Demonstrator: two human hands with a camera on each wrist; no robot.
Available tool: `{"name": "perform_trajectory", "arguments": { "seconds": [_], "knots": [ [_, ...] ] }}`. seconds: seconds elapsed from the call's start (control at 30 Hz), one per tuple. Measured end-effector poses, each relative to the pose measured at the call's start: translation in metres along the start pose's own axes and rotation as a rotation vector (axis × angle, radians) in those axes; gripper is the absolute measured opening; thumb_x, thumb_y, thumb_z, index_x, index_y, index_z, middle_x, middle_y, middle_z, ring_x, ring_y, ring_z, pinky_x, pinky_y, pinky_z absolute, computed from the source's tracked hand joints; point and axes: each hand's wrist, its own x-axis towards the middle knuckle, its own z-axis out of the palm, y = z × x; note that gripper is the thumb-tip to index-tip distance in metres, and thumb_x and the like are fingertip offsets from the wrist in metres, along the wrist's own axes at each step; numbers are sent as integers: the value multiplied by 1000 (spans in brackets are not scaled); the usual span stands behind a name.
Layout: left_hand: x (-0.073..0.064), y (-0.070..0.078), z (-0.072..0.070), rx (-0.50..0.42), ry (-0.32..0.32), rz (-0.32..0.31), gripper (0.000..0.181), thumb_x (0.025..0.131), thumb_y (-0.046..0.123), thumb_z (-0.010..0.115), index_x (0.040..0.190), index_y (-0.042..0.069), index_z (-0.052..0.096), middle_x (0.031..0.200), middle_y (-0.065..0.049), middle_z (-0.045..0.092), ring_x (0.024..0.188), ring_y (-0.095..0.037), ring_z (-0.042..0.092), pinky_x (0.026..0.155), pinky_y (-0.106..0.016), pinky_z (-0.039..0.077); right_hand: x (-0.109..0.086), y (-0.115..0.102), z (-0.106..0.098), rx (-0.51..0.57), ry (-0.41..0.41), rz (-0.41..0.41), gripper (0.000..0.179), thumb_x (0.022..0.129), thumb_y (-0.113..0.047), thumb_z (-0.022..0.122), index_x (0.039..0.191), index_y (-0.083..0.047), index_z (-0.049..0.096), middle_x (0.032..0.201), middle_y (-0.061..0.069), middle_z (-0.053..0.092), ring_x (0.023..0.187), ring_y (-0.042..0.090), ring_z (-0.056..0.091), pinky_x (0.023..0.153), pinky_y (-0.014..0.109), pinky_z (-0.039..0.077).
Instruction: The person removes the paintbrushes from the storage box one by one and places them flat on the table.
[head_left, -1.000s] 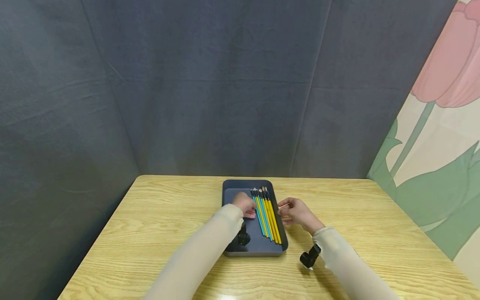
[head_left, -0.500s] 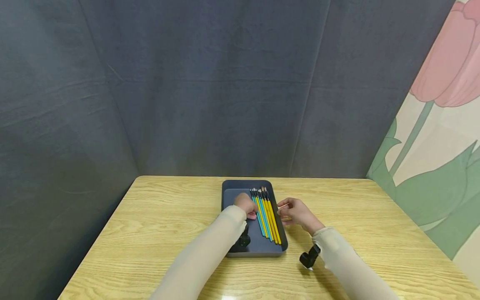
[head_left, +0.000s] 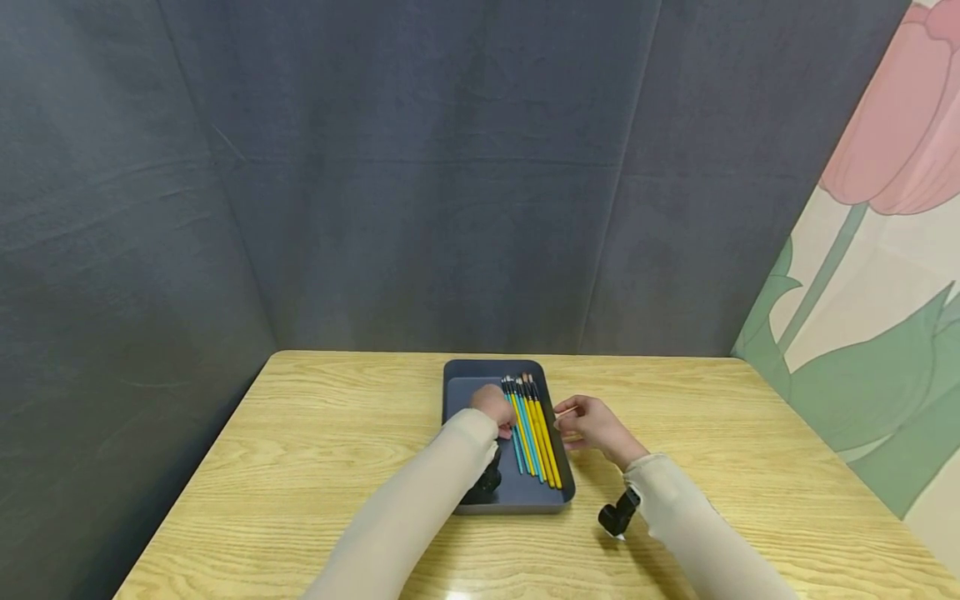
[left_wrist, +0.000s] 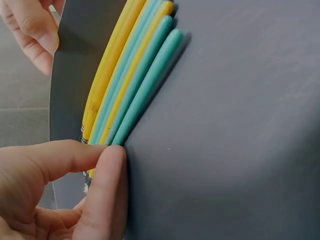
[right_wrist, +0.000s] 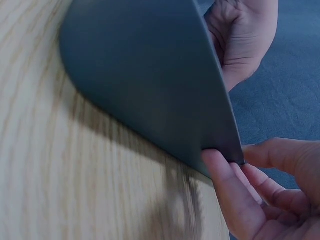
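Observation:
A dark grey tray (head_left: 471, 393) lies on the table with several paintbrushes (head_left: 542, 437) side by side in its right half, bristles toward the far end. Their handles are yellow and teal. Inside the tray, my left hand (head_left: 493, 407) pinches the leftmost teal paintbrush (left_wrist: 152, 80) between thumb and forefinger near its bristle end; the hand hides that end in the left wrist view. My right hand (head_left: 596, 425) grips the tray's right rim, thumb on one side and fingers against the outer wall (right_wrist: 145, 75), as the right wrist view shows.
The light wooden table (head_left: 337, 433) extends on both sides of the tray. Dark grey cloth (head_left: 450, 208) hangs behind and to the left. At the right is a wall panel with a painted tulip (head_left: 900, 125). Each wrist wears a small black camera (head_left: 618, 515).
My left hand has shifted slightly right toward the brushes. The near end of the leftmost teal paintbrush has swung a little left, away from the others. My right hand stays on the rim.

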Motion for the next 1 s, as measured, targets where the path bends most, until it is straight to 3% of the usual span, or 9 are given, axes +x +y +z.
{"name": "perform_trajectory", "arguments": {
  "seconds": [0.17,0.3,0.4,0.53,0.7,0.87,1.0],
  "knots": [
    [-5,7,-1,126,7,2,17,77,-2,71,63,1,62,53,-6,57,46,-14,62,36,-19,45,-1,-1,0,6,-11,4,26,90,3,59,115,8,53,94,14,61,77,17,61,66,33,61],
    [-7,9,-1,198,10,18,13,77,-4,69,66,0,63,55,-7,58,40,-12,54,34,-19,41,-2,-2,0,7,-20,4,27,91,2,59,116,8,52,94,14,61,78,17,61,67,34,61],
    [-8,10,-1,251,14,23,3,76,-5,67,77,-4,70,62,-10,64,36,-11,47,33,-20,36,-3,-2,0,12,-20,4,27,92,2,59,117,9,51,95,14,61,78,17,61,67,35,61],
    [-9,11,-2,294,18,20,18,76,-5,66,92,-7,72,64,-10,67,34,-10,43,32,-21,34,-4,-2,0,18,-24,-5,27,92,2,58,117,10,51,95,15,61,78,17,60,67,36,61],
    [-9,8,-3,297,21,20,2,76,-1,67,75,-2,68,51,-5,56,34,-10,43,33,-20,35,-4,-3,0,7,-20,-6,28,91,2,59,117,9,51,94,15,61,77,17,60,68,37,61],
    [-8,5,-4,278,18,29,18,76,1,68,59,3,62,44,-1,48,34,-9,44,33,-19,35,-5,-4,1,0,-16,-1,27,90,4,58,116,10,51,93,15,61,76,17,60,69,37,61],
    [-8,1,-5,219,8,36,34,76,0,65,48,11,48,41,1,42,34,-9,42,33,-20,33,-5,-4,1,-4,-16,-5,27,91,4,57,116,10,51,93,15,61,76,16,60,69,37,61]
  ]
}}
